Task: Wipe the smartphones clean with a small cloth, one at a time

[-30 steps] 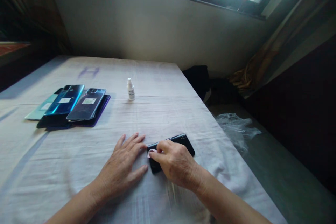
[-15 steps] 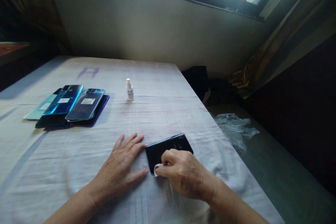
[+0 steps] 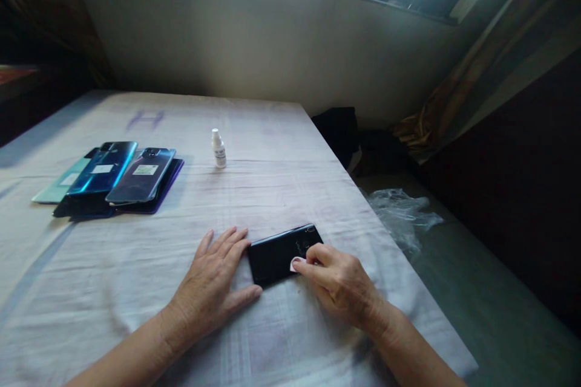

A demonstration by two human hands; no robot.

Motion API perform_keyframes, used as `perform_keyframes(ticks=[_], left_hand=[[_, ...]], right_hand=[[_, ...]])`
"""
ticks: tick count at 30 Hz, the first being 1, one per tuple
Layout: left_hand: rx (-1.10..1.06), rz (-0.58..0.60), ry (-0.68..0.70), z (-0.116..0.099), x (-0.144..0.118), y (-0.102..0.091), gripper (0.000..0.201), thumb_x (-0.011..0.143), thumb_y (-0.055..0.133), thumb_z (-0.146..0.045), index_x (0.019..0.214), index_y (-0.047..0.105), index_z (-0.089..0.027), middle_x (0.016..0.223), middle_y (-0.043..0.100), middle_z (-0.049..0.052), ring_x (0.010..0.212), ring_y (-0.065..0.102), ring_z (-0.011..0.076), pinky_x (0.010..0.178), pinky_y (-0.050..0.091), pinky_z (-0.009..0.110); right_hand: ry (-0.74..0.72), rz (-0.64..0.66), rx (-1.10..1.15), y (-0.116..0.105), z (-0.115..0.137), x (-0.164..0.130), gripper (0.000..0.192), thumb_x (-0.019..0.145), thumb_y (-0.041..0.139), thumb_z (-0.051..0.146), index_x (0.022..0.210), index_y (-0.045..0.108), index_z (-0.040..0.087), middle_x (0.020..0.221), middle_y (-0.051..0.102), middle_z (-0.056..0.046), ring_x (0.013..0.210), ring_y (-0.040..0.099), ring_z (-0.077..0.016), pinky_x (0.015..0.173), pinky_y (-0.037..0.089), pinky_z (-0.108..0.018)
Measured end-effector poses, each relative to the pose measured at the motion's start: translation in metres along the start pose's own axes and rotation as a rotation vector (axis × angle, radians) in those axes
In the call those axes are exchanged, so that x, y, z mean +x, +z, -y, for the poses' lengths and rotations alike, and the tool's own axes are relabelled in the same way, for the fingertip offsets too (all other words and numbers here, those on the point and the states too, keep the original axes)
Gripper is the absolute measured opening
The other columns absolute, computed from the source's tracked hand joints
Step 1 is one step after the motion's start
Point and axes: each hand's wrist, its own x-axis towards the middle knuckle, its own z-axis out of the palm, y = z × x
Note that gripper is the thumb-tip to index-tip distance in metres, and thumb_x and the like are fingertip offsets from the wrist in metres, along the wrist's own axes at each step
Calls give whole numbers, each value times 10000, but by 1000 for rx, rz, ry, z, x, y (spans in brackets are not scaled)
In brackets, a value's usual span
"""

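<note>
A black smartphone (image 3: 272, 257) lies on the pale tablecloth, its camera end toward the upper right. My left hand (image 3: 213, 278) rests flat and spread, with fingertips and thumb against the phone's left end. Pinched between the thumb and fingers of my right hand (image 3: 342, 278) is a small pale pink cloth (image 3: 297, 264), pressed on the back of the phone near its lower edge. The right hand covers the phone's lower right corner. Beyond the hands a small white dropper bottle (image 3: 218, 150) stands upright.
Several phones, among them a blue phone (image 3: 103, 169) and a dark grey phone (image 3: 144, 176) with white labels, lie stacked at the left. Clear plastic wrapping (image 3: 402, 211) is on the floor past the table's right edge. A wall and window are at the back.
My right hand has slid the cloth from the phone's lower left corner rightward and up along its back. The left hand stays at the phone's left end. The view has shifted slightly.
</note>
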Motion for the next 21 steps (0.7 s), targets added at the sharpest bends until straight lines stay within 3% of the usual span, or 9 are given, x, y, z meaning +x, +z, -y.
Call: perform_keyframes(ticks=[4, 8, 13, 17, 21], left_hand=[[5, -35, 0, 2, -1, 4, 648, 864, 679, -508, 1389, 482, -184, 1490, 529, 171, 1379, 481, 360, 1177, 244, 614], [-3, -33, -6, 2, -2, 5, 665, 878, 662, -498, 1432, 456, -193, 1497, 524, 159, 1383, 478, 353, 1184, 234, 603], [-4, -19, 4, 2, -1, 1, 684, 881, 659, -491, 1454, 439, -189, 1497, 521, 166, 1386, 472, 350, 1178, 241, 611], [-12, 14, 7, 5, 3, -3, 638, 865, 688, -469, 1437, 483, -275, 1509, 511, 140, 1377, 482, 342, 1163, 261, 615], [-20, 6, 52, 7, 8, -6, 562, 870, 696, -475, 1376, 556, -273, 1399, 621, 112, 1297, 558, 333, 1164, 252, 613]], right_hand=[[-38, 54, -25, 7, 15, 7, 232, 1005, 488, 169, 1063, 710, 202, 831, 623, -39, 712, 557, -152, 622, 459, -241], [-48, 70, -44, 5, 14, 7, 219, 1004, 501, 181, 1036, 714, 221, 827, 618, -30, 704, 549, -141, 615, 447, -229], [9, 19, -72, -9, -6, -9, 255, 1002, 481, 162, 1057, 724, 218, 818, 615, -35, 689, 572, -132, 613, 466, -220], [55, -37, -67, -17, -21, -23, 319, 968, 472, 94, 1135, 716, 215, 864, 646, -46, 721, 610, -132, 642, 505, -223], [74, -126, -23, -16, -18, -25, 366, 946, 461, 49, 1184, 701, 189, 869, 648, -53, 749, 620, -143, 658, 531, -238]])
